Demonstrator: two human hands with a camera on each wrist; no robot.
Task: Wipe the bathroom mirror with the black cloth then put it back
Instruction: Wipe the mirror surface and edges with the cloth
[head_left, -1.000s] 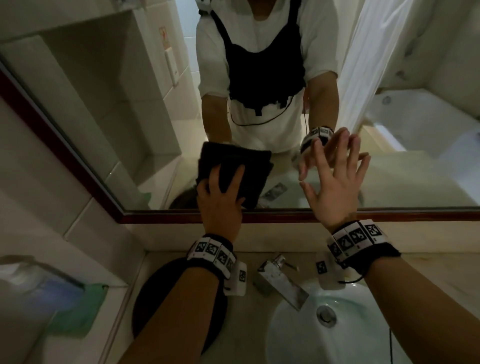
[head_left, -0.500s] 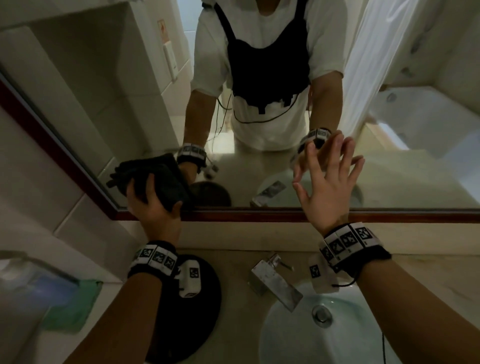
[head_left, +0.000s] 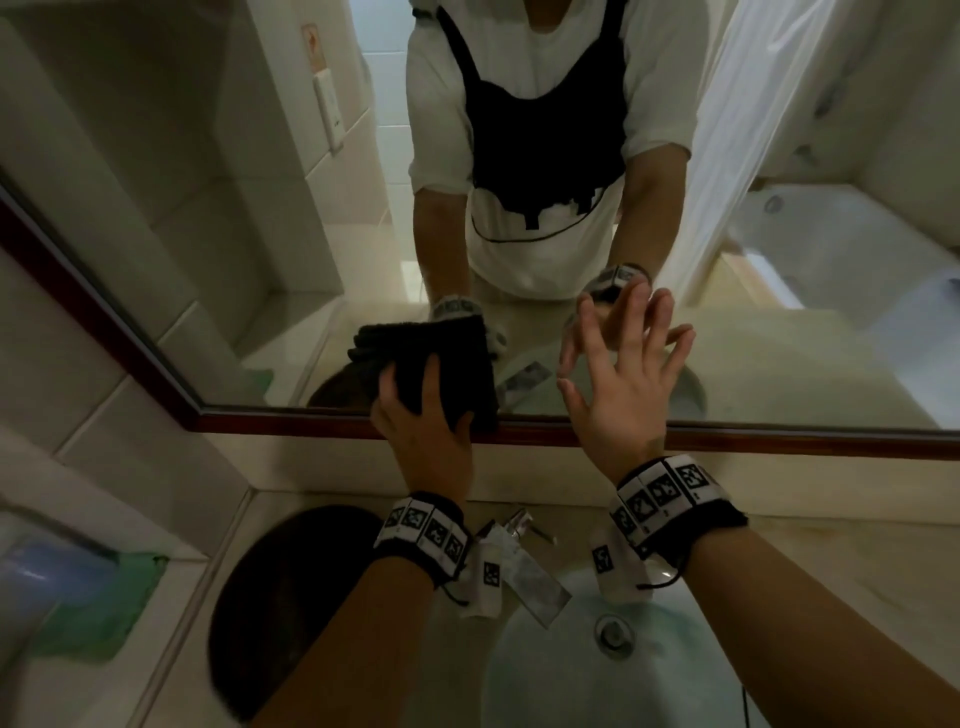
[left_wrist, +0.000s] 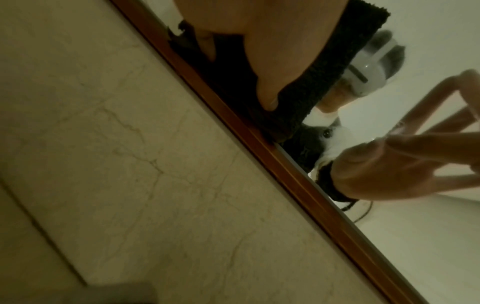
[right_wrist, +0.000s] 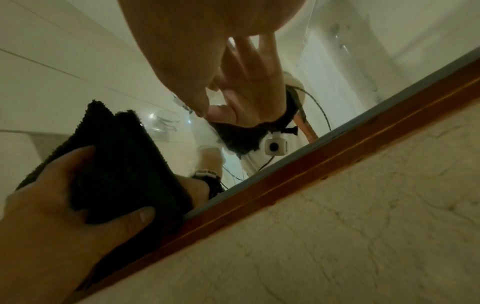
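The black cloth (head_left: 426, 364) is folded and pressed against the bathroom mirror (head_left: 260, 234), just above the brown bottom frame (head_left: 779, 439). My left hand (head_left: 426, 431) grips it, fingers spread over the front and the thumb at its lower edge. The right wrist view shows the same cloth (right_wrist: 124, 164) and left hand (right_wrist: 52, 205) touching the frame. My right hand (head_left: 623, 384) lies flat on the glass to the right of the cloth, fingers straight and spread, holding nothing. The left wrist view has the cloth (left_wrist: 324, 72) under my left hand (left_wrist: 246, 41).
Below the mirror are a white sink (head_left: 571, 686) and a metal faucet (head_left: 524, 571). A dark round mat (head_left: 270, 597) lies on the counter at left, a green item (head_left: 104, 608) further left. A bathtub shows in the reflection at right.
My left hand swept the cloth left to the mirror's lower corner, then back right beside my right hand. The right hand stayed flat on the glass.
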